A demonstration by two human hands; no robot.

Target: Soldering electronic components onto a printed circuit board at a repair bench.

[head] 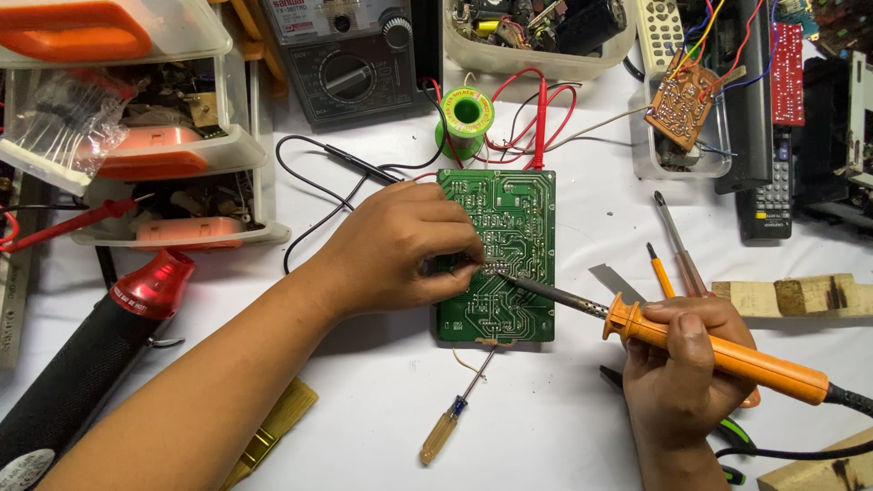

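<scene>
The green rectangular circuit board lies flat on the white desk between both hands. The left hand pinches something hidden at its middle; the right hand, closed, grips the orange-handled soldering iron, tip touching there.

Solder spool behind circuit board; small screwdriver before it.

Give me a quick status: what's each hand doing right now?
Left hand pinching something small on green circuit board. Right hand holds orange soldering iron, tip on board. Nothing blocking.
</scene>
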